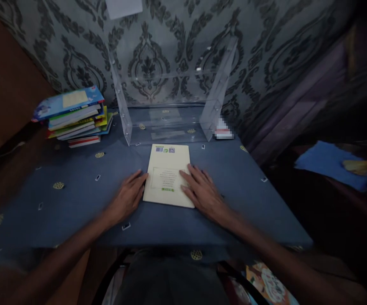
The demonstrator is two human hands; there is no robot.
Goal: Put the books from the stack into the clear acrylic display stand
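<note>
Several stacked books [75, 116] far left. Left hand [128, 197] open, fingertips at left edge of cream booklet [167, 160], which lies on blue cloth [81, 203], near centre. Right hand [204, 190] open, fingers resting on booklet's right side; neither grips.

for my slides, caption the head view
Left hand at the edge of a cream book, right hand on it, clear plastic rack behind.

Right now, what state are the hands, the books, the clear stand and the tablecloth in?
Cream book: closed, lying flat.
Left hand: open, fingertips at the cream book's left edge.
Right hand: open, fingers resting over its right side.
Book stack: closed books, piled unevenly.
Clear stand: upright.
Tablecloth: spread over the table.
</note>
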